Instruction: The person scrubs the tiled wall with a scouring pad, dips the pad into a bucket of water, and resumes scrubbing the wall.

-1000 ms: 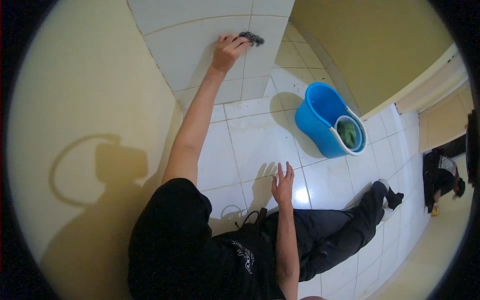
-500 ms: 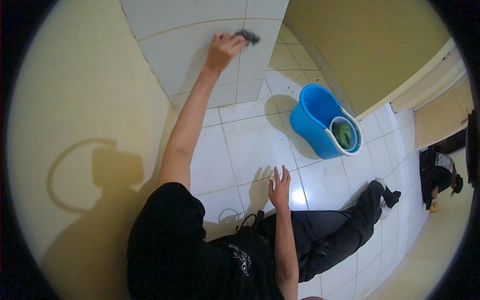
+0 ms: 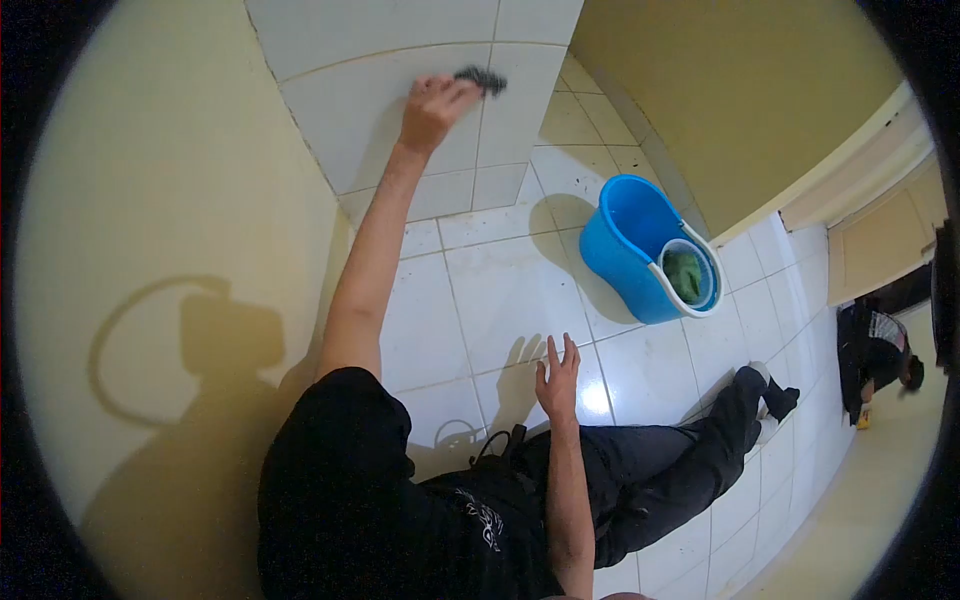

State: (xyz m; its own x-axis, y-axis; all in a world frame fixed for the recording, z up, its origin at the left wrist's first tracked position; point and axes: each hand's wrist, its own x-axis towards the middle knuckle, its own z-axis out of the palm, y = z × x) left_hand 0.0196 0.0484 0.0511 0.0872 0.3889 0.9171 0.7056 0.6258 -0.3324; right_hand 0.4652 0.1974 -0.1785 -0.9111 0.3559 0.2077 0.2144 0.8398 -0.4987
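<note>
My left hand (image 3: 432,108) is stretched out to the white tiled wall (image 3: 385,110), its fingers closed on a dark grey scouring pad (image 3: 484,80). The pad rests against the tile near a vertical grout line and looks smeared by motion. Lower down, my right hand (image 3: 558,385) hovers near my legs with its fingers apart, holding nothing. Beyond it stands a blue mop bucket (image 3: 610,255) with a white handle. A round basket (image 3: 712,290) in its near end contains a green, soft-looking thing (image 3: 683,276).
White floor tiles (image 3: 510,285) with dark specks run under the bucket. Yellow walls (image 3: 130,210) rise at the left and behind the bucket. My legs (image 3: 660,470) stretch to the right. Another person (image 3: 885,355) bends low at the far right, near a door (image 3: 880,240).
My left hand has slid a little to the left along the tile with the scouring pad. My right hand stays almost where it was. The other person has shifted slightly.
</note>
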